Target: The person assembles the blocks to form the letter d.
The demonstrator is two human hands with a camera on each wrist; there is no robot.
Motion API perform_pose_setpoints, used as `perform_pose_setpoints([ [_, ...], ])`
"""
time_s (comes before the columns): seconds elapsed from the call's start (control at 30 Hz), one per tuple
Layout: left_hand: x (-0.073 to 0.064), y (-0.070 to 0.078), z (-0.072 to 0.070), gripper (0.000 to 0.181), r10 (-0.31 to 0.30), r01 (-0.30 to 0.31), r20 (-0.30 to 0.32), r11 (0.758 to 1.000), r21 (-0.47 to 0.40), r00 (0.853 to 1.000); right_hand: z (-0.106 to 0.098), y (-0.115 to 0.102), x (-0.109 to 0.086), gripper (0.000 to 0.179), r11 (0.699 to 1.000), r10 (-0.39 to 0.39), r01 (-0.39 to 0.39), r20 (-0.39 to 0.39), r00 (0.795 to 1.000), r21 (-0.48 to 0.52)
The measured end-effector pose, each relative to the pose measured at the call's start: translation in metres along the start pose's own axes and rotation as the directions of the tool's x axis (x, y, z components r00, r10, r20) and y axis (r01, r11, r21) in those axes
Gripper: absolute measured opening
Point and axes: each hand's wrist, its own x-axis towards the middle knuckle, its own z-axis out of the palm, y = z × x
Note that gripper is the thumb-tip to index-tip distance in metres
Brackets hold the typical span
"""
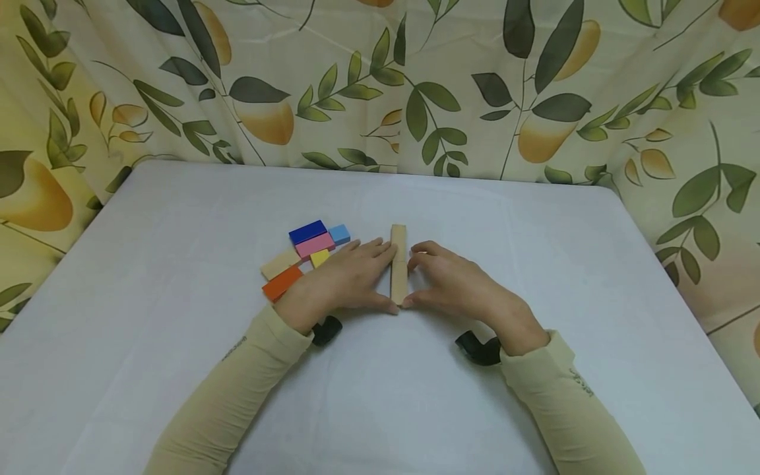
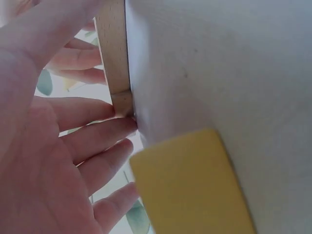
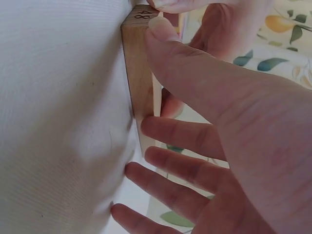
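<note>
Two plain wooden blocks lie end to end on the white table, a far block (image 1: 398, 241) and a near block (image 1: 400, 282), forming one narrow strip. On its left side my left hand (image 1: 338, 280) touches the strip with extended fingertips, its thumb by the near end. My right hand (image 1: 454, 280) is on the other side. In the right wrist view its thumb (image 3: 163, 31) rests at the corner of the near block's end, marked 48, and its index finger touches the side; the other fingers are spread. A yellow block (image 2: 195, 180) sits beside my left hand.
Left of the left hand lie a dark blue block (image 1: 307, 232), a light blue block (image 1: 340, 234), a pink block (image 1: 315, 245), a plain wooden block (image 1: 279, 265) and an orange block (image 1: 282, 283). A patterned curtain (image 1: 356, 132) hangs behind the white table (image 1: 196, 251).
</note>
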Motion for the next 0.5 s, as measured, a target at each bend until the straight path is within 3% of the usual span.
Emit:
perform_pose_setpoints([
  [0.5, 0.0021, 0.0025, 0.0022, 0.101, 0.029, -0.029, -0.035, 0.999, 0.016, 0.999, -0.0014, 0.0042, 0.0008, 0.064, 0.999, -0.036, 0.036, -0.008, 0.999, 0.011],
])
